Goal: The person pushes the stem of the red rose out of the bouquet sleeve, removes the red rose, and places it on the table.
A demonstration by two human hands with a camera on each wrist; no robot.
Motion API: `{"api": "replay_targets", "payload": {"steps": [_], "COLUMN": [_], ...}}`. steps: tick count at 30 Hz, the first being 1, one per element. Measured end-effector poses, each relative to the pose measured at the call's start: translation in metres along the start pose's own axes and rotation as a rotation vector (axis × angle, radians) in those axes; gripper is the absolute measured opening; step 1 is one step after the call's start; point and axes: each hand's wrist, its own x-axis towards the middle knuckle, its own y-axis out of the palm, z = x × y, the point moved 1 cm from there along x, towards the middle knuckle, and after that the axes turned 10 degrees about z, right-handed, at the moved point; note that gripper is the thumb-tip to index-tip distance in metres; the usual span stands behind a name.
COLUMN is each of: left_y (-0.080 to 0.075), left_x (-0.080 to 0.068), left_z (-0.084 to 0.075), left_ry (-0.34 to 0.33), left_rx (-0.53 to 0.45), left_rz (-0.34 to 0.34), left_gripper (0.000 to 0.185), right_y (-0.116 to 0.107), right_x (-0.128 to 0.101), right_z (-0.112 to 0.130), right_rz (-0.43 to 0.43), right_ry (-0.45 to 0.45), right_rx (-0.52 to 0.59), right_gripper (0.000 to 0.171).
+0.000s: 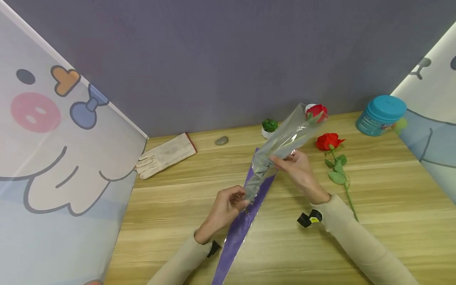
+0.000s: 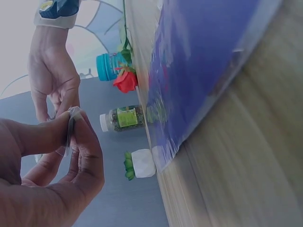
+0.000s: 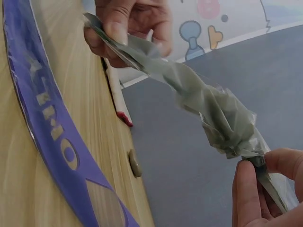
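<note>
A clear and grey cellophane flower sleeve (image 1: 290, 132) slants up and to the right, bunched and creased in its lower half. My left hand (image 1: 228, 206) pinches its narrow lower end between thumb and fingers. Higher up, my right hand (image 1: 297, 170) pinches the sleeve where the creased part (image 3: 222, 118) meets the smoother film. At the sleeve's wide upper end shows a red rose (image 1: 316, 113); its stem is hidden. Beneath both hands, a long purple sleeve (image 1: 242, 225) with pale lettering lies on the table. Another red rose (image 1: 328, 141) with green leaves lies right of my right hand.
Along the back stand a small potted plant (image 1: 269, 127), a white-capped bottle (image 2: 125, 118) and a teal tub (image 1: 381, 114). A grey stone (image 1: 221, 140) and a pale glove (image 1: 165, 155) lie to the left. Walls border the wooden table (image 1: 171, 221).
</note>
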Motion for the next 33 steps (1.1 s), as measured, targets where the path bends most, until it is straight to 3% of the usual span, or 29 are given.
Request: {"api": "replay_targets", "payload": {"steps": [5, 12, 27, 33], "left_y": [0.003, 0.008, 0.01, 0.011], "left_x": [0.002, 0.005, 0.01, 0.012], "left_z": [-0.001, -0.002, -0.005, -0.003], "left_ry": [-0.012, -0.019, -0.06, -0.082], "left_rx": [-0.009, -0.028, -0.053, -0.084], "left_rz": [-0.016, -0.023, -0.036, -0.036], "left_gripper": [0.013, 0.017, 0.019, 0.02], "right_y": [0.004, 0.007, 0.014, 0.015], "right_x": [-0.001, -0.001, -0.006, -0.007], "right_z": [-0.002, -0.004, -0.01, -0.012], "right_rz": [0.008, 0.006, 0.116, 0.102], "right_ry": [0.009, 0.001, 0.007, -0.005], "right_rx": [-0.042, -0.019, -0.092, -0.099], "right_gripper": [0.011, 0.014, 0.035, 0.034]}}
